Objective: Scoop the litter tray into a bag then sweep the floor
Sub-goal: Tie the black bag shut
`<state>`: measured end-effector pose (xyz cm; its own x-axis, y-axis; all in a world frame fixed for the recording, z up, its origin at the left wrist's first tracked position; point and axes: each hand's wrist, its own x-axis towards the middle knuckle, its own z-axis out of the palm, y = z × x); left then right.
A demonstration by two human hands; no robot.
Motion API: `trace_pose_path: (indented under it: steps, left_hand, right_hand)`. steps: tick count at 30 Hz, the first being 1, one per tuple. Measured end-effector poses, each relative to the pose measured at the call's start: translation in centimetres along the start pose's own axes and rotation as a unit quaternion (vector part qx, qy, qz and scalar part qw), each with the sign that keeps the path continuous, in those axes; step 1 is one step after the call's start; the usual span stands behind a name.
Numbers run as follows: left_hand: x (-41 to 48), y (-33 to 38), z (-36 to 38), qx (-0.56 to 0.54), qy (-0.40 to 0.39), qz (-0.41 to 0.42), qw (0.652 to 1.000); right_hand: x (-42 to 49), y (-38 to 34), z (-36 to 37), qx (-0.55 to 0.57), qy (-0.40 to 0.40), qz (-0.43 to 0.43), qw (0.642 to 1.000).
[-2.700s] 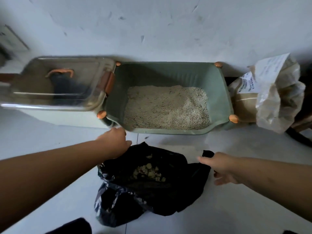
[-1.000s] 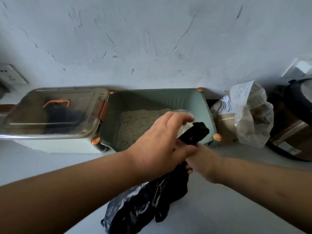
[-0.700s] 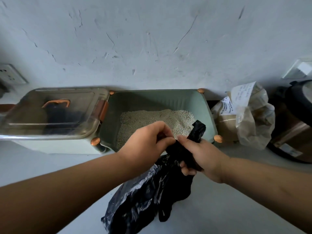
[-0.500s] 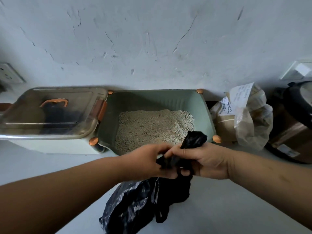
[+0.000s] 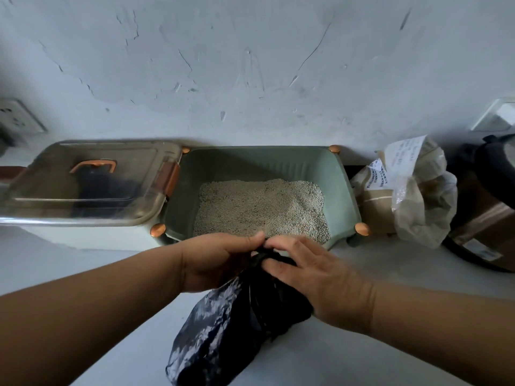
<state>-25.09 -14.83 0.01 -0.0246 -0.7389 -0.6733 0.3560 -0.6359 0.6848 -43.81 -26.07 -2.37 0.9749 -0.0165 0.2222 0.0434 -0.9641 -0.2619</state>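
Note:
A green litter tray [image 5: 344, 190] with copper corner knobs stands against the wall, holding pale grey litter [image 5: 262, 207]. In front of it a black plastic bag [image 5: 223, 335] rests on the floor, its neck gathered up. My left hand [image 5: 217, 260] grips the twisted neck from the left. My right hand [image 5: 309, 277] lies over the neck from the right, fingers pinching the black plastic where the two hands meet. The bag's contents are hidden.
A clear hinged lid [image 5: 83, 182] with a copper handle lies open left of the tray. A paper and plastic sack [image 5: 404, 190] sits right of the tray, a dark round appliance [image 5: 490, 207] beyond it. A wall socket [image 5: 16, 118] is at far left.
The bag lay open on the floor earlier; both hands have gathered its mouth and twisted it shut. The loose black tail that stuck up is now tucked under the fingers.

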Motion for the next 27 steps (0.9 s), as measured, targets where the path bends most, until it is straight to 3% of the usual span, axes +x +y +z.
trace_pose_path:
  steps: [2,7,9,11,13,15,16,17,19,24,26,27]
  left_hand:
    - [0.1,-0.2,0.1,-0.037,0.013,0.020,0.999]
    - [0.8,0.0,-0.4,-0.176,0.179,0.086,0.964]
    - [0.8,0.0,-1.5,-0.205,0.239,0.107,0.943]
    - [0.7,-0.3,-2.7,-0.212,0.270,0.105,0.933]
    - [0.5,-0.8,-3.7,-0.157,0.267,0.096,0.946]
    - [0.4,-1.6,-4.6,0.076,0.257,0.097,0.958]
    - [0.3,-2.0,-5.0,0.255,0.245,0.098,0.930]
    - [0.2,-2.3,-5.2,0.431,0.217,0.095,0.871]
    - [0.0,-2.8,-5.3,0.638,0.145,0.062,0.754]
    - [0.1,-3.2,-4.3,0.799,0.096,0.000,0.594]
    - [0.3,-3.1,-4.3,0.826,0.109,-0.001,0.553]
    - [0.5,-3.2,-4.3,0.826,0.119,0.007,0.551]
  right_hand:
    - [0.2,-0.1,0.4,0.002,-0.004,0.000,1.000]
    - [0.1,0.8,0.7,0.136,0.080,0.104,0.982]
    - [-0.6,1.6,2.0,0.146,0.074,0.152,0.975]
    - [-1.2,2.4,3.4,0.128,0.021,0.173,0.976]
    - [-1.9,2.9,4.1,0.091,-0.069,0.199,0.973]
    - [-2.6,3.4,4.3,-0.008,-0.210,0.223,0.952]
    - [-3.0,3.6,4.4,-0.054,-0.266,0.211,0.939]
    - [-3.6,3.7,4.5,-0.081,-0.305,0.201,0.927]
    - [-4.6,4.0,4.9,-0.106,-0.347,0.202,0.910]
    - [-4.8,4.9,5.5,-0.099,-0.380,0.239,0.888]
    - [-3.8,4.8,5.6,-0.043,-0.359,0.281,0.889]
    - [-3.5,4.6,5.6,-0.010,-0.337,0.296,0.894]
